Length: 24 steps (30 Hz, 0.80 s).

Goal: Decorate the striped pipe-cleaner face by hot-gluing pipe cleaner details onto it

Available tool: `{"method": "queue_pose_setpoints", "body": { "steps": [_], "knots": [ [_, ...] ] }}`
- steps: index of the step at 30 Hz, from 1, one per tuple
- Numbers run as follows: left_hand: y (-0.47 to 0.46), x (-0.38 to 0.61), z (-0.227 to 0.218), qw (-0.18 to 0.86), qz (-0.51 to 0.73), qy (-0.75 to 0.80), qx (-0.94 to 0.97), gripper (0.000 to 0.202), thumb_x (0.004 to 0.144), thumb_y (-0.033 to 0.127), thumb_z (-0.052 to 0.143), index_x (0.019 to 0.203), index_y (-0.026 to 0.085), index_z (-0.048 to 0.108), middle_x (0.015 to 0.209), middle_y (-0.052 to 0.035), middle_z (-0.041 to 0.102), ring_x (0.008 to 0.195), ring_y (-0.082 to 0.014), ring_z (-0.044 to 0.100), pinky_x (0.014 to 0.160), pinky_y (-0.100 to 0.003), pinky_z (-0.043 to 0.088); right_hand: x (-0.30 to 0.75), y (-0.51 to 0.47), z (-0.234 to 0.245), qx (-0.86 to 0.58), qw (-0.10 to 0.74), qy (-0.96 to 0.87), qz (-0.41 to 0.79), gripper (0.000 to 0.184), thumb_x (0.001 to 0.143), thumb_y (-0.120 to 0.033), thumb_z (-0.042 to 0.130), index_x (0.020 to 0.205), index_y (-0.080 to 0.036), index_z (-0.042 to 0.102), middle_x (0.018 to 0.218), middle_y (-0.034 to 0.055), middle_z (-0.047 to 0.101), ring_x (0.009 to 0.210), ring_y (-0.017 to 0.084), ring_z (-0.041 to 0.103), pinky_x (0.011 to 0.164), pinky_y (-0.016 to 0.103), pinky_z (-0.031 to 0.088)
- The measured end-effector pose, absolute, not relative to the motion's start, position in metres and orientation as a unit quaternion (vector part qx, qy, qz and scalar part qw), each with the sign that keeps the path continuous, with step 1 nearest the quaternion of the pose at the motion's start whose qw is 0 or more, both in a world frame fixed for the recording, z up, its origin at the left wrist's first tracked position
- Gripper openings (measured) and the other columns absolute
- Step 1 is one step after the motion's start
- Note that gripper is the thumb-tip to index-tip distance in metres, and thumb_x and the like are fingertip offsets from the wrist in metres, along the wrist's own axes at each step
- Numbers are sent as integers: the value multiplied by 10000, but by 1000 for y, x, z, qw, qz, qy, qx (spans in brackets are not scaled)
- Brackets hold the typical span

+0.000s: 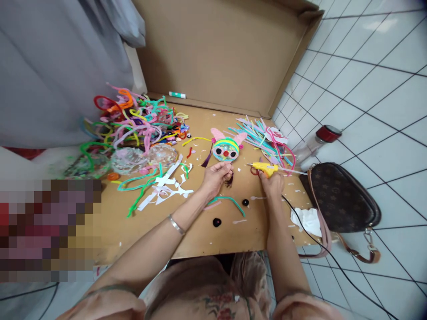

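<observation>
Backdrop: large brown cardboard panel (227, 53) rising along the far edge; grey cloth curtain (60, 66) hanging on the worker's left.
Worktop: tan wooden table (196, 244), scattered with small paper scraps.
Tangle: heap of many-coloured fuzzy pipe cleaners (133, 126), far left of the table.
Bag: dark brown patterned handbag (342, 198) at the right edge, pinkish-brown strap looping down.
Bundle: thin, straight pastel sticks (253, 135), far right of the table, well apart from the tangle.
Cuttings: white angular paper strips (165, 181), left of the worker's forearm.
Left hand (218, 175): thumb and fingers pinched together, grasping the craft's lower edge; silver metal bracelet (176, 225) on the wrist.
Right hand (271, 181): wrapped around the glue gun's handle.
Glue gun: yellow plastic glue gun (266, 168), nozzle pointing left toward the craft but apart from it; pale rod out the back.
Craft: green-and-yellow-banded animal face with pink ears (226, 150), mid-table, just beyond the left fingertips; black eyes, red nose, dark tassel at its left side.
Tube: white-and-teal capped tube (177, 95) near the cardboard.
Discs: two small black round pieces (217, 222), between the forearms, near each other.
</observation>
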State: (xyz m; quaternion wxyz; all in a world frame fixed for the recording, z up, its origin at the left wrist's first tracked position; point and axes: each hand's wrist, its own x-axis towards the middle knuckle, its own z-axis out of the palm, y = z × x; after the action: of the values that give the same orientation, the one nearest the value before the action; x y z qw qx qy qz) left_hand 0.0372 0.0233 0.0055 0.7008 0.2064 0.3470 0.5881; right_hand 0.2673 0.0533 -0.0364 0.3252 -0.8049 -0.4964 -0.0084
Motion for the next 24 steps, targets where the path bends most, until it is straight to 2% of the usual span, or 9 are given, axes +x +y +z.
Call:
{"method": "queue_pose_setpoints", "body": {
  "steps": [4, 6, 8, 11, 14, 18, 21, 24],
  "knots": [
    [23, 38, 8, 706, 587, 344, 198, 250, 640, 119, 907, 804, 117, 718, 709, -7, 724, 567, -34, 604, 603, -151, 507, 251, 48, -31, -793, 353, -493, -64, 406, 736, -475, 730, 934, -124, 686, 1046, 239, 680, 1077, 393, 628, 925, 547, 492],
    [22, 39, 8, 706, 586, 344, 200, 250, 648, 124, 906, 814, 117, 720, 716, -8, 723, 576, -37, 609, 616, -158, 512, 231, 40, -23, -750, 412, -516, -41, 360, 792, -433, 678, 1008, -146, 700, 1109, 211, 684, 1108, 355, 633, 946, 527, 498],
    [21, 39, 7, 706, 585, 341, 206, 276, 633, 133, 916, 826, 116, 719, 724, -10, 726, 583, -40, 616, 623, -161, 511, 205, 31, -16, -651, 515, -548, 102, 308, 820, -456, 638, 946, -187, 721, 1006, 130, 718, 980, 273, 669, 915, 456, 535],
    [20, 40, 6, 703, 589, 335, 217, 345, 588, 168, 940, 831, 124, 699, 704, 5, 719, 573, -41, 615, 617, -160, 501, 167, 21, -10, -529, 604, -490, 340, 344, 716, -492, 746, 896, -199, 752, 892, 69, 757, 834, 217, 690, 823, 388, 572],
    [20, 41, 3, 687, 604, 335, 227, 415, 539, 218, 958, 808, 141, 651, 626, 46, 673, 538, -38, 587, 596, -158, 481, 145, 18, -6, -485, 633, -410, 444, 330, 615, -437, 837, 830, -198, 761, 777, 25, 759, 712, 166, 671, 733, 332, 570],
    [22, 41, -1, 665, 617, 332, 260, 487, 502, 284, 968, 790, 162, 595, 583, 68, 645, 516, -42, 566, 582, -162, 460, 137, 22, -2, -468, 647, -350, 491, 317, 525, -376, 885, 741, -194, 740, 647, -18, 719, 593, 113, 615, 637, 268, 538],
    [22, 41, -3, 645, 622, 335, 290, 485, 518, 337, 956, 786, 173, 587, 592, 67, 637, 532, -51, 565, 595, -171, 454, 134, 23, -1, -441, 652, -336, 517, 303, 531, -382, 880, 706, -194, 718, 612, -26, 695, 550, 101, 583, 568, 242, 502],
    [21, 38, -1, 615, 614, 360, 339, 430, 596, 402, 915, 800, 186, 604, 622, 47, 636, 565, -79, 577, 627, -205, 475, 133, 26, 2, -420, 660, -340, 522, 304, 568, -405, 873, 693, -198, 691, 573, -41, 655, 516, 92, 547, 530, 231, 477]
  ]
}}
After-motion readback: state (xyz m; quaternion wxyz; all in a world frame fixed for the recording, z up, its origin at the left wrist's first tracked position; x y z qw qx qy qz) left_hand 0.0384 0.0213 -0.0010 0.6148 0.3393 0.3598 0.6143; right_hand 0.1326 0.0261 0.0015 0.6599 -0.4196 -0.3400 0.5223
